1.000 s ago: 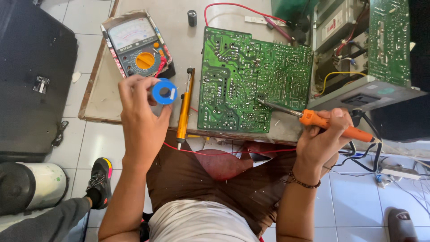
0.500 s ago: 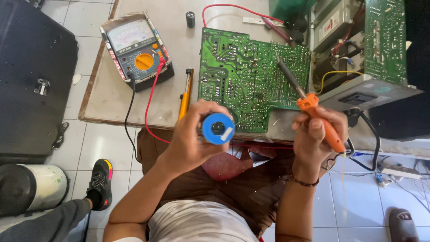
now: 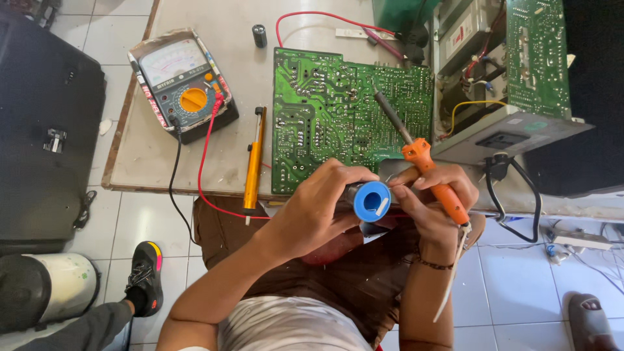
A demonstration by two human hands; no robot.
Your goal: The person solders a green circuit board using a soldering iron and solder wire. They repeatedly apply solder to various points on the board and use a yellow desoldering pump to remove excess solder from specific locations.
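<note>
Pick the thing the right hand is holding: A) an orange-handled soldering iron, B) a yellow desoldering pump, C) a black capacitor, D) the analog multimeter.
A: the right hand grips the orange-handled soldering iron, its tip raised over the green circuit board, while the left hand holds a blue solder spool.

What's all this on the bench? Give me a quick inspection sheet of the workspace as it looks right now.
Surface: grey table, worn.
Job's things: blue-capped solder spool; orange soldering iron; green circuit board.
Clutter: multimeter, yellow desoldering pump, small capacitor, open chassis.
Hands: left hand grips the spool; right hand holds the iron, fingers at the spool.
Cables: red lead, black lead.
Surroundings: tiled floor, another person's shoe.
</note>
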